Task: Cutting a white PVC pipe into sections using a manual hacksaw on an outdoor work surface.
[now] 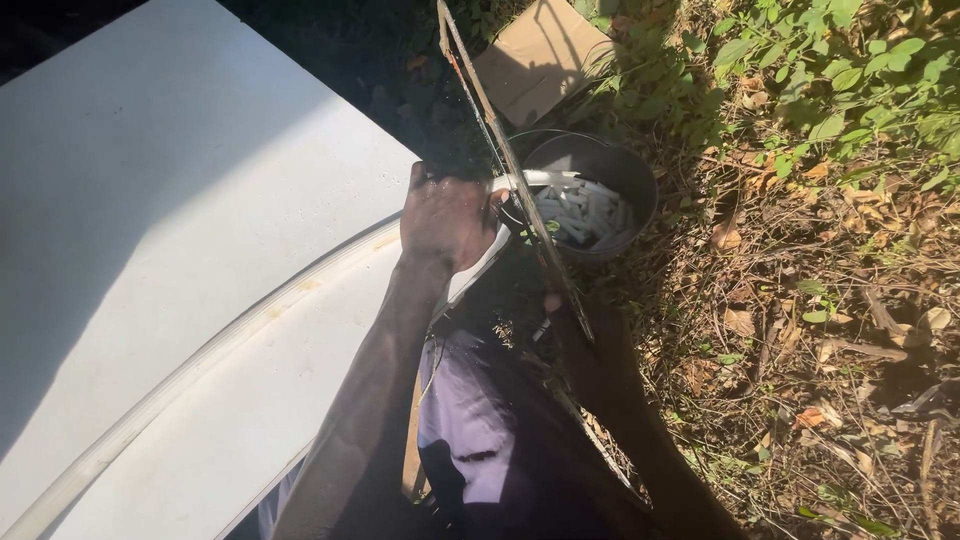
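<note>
Your left hand (445, 220) is closed around the end of a long white plastic pipe (190, 375), which runs back from your knuckles along the big white flat panel (150, 200) beneath your forearm. Your right hand (580, 345) sits in deep shadow just below and to the right of the left; it seems to grip a long thin rusty saw blade (505, 155), though you cannot tell how tightly. The blade crosses the pipe's tip just beyond your left fingers. Right past that tip sits 1 round black bucket (635, 175) holding short white cut pipe pieces (585, 212). Beyond the bucket lies a brown cardboard sheet (540, 60); dry leaves and green weeds (850, 80) spread to the right of both hands.
</note>
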